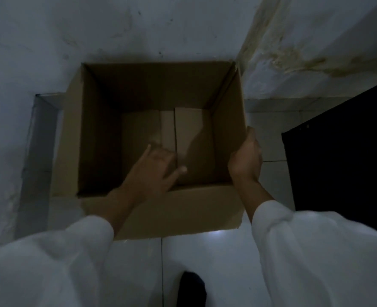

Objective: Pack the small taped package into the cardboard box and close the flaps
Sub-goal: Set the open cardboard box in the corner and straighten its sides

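Note:
A brown cardboard box (94, 134) stands open on the pale tiled floor, against a white wall. Its top flaps are folded outward, and the near flap (183, 209) hangs toward me. My left hand (154, 169) reaches down inside the box with fingers spread, over the bottom flaps, holding nothing. My right hand (246, 158) grips the top edge of the box's right wall. No small taped package is visible; the box floor (194, 134) shows only its own folded bottom flaps in dim light.
A black cabinet or panel (342, 151) stands at the right, close to the box. A grey ledge (37, 151) runs along the floor to the left of the box. A dark object (191, 289) lies at the bottom edge between my white sleeves.

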